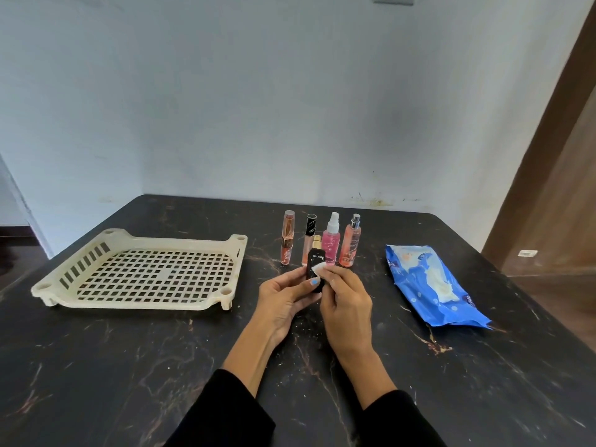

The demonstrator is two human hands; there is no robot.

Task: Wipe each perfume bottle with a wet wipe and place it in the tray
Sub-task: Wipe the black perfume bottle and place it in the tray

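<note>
The left hand (283, 301) is gripping the small black gold-capped perfume bottle (316, 266) above the dark marbled surface (129, 366), while the right hand (346, 304) is pinching the white wet wipe (317, 271) against it; turning the bottle should help cover every side.

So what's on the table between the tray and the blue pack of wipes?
In the head view, four bottles stand in a row, and nearer, both hands hold a black bottle between the tray and the pack.
</note>
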